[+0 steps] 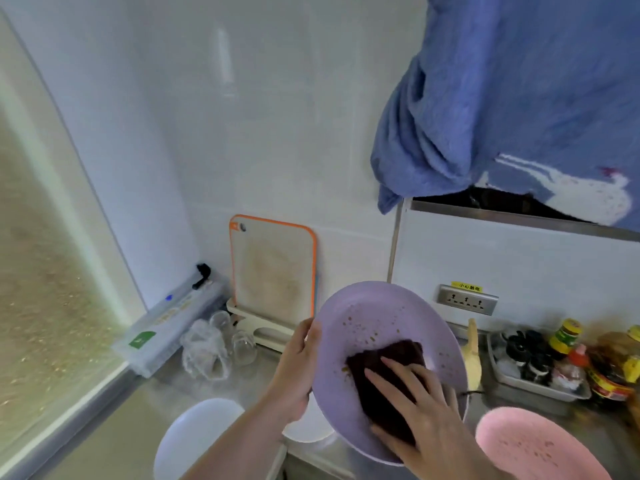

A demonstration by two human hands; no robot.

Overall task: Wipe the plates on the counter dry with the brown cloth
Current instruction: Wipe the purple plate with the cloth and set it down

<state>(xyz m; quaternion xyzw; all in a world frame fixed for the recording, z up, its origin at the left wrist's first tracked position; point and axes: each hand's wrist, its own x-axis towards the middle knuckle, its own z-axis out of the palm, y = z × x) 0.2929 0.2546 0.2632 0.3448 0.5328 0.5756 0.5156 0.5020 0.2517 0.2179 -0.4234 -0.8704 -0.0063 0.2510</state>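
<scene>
Nearest the camera, the right hand (420, 407) lies spread flat on the brown cloth (384, 382), pressing it into the purple plate (363, 317). Left hand (298, 368) grips the rim, tilting it up off the counter (145, 410), probably for easier reach. Pink plate (526, 445) and white plate (194, 434) wait below. Cutting board (273, 268) leans on the tiled wall behind.

- A white tiled wall (277, 116) fills the back, glossy with soft reflected light.
- Left of it, a frosted window (41, 289) glows yellowish — daylight comes through.
- A steel counter (166, 382) meets the wall's foot.
- Right of the wall's middle, a metal socket strip (467, 300) sits under a yellow label.
- A blue towel (502, 109) hangs high on the right.
</scene>
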